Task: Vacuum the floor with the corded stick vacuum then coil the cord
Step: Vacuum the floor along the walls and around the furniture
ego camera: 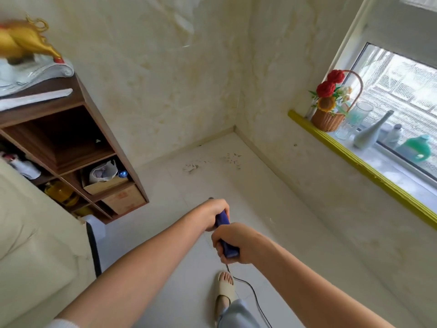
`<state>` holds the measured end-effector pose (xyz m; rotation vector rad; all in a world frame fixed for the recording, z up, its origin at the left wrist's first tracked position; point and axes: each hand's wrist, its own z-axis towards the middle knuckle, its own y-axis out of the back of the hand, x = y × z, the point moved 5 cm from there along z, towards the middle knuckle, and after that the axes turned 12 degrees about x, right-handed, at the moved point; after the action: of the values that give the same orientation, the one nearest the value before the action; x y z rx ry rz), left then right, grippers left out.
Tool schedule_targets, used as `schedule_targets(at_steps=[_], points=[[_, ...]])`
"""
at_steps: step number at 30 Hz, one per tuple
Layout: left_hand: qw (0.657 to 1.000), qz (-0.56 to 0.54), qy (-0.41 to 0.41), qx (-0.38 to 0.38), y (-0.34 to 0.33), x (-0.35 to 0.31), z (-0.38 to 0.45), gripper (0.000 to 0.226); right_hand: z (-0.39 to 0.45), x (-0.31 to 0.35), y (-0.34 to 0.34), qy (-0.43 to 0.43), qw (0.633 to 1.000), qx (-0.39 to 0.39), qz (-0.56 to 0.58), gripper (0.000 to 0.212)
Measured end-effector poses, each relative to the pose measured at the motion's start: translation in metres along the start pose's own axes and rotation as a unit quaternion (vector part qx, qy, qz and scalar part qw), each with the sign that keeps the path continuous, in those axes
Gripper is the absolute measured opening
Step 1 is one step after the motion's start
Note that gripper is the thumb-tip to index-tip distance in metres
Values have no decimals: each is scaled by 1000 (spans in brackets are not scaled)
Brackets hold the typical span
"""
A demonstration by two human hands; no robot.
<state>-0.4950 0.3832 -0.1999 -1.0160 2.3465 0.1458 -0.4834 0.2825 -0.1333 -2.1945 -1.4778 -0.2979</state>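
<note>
Both hands grip the blue handle of the stick vacuum (223, 220) over the white floor. My left hand (214, 213) holds the upper part of the handle. My right hand (234, 242) holds its lower end, nearer to me. The vacuum's body and head are hidden behind my hands. A thin black cord (250, 290) runs from under my right hand, past my foot in a beige slipper (224, 288), toward the bottom edge. Small dark scraps of debris (191, 167) and more debris (233, 158) lie on the floor (260, 209) near the far corner.
A brown wooden shelf unit (94, 129) with boxes and bottles stands on the left. A cream sofa (30, 245) fills the lower left. On the right, a yellow-edged window sill (369, 162) carries a flower basket (329, 114), a glass and bottles.
</note>
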Motion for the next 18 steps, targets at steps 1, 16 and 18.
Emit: schedule_targets(at_steps=[1, 16, 18], points=[[1000, 15, 1, 0, -2, 2, 0, 12, -3, -4, 0, 7, 1000, -5, 3, 19], [998, 14, 62, 25, 59, -54, 19, 5, 62, 54, -37, 55, 992, -23, 113, 20], [998, -6, 64, 23, 67, -71, 32, 8, 77, 74, -33, 47, 994, -22, 94, 19]])
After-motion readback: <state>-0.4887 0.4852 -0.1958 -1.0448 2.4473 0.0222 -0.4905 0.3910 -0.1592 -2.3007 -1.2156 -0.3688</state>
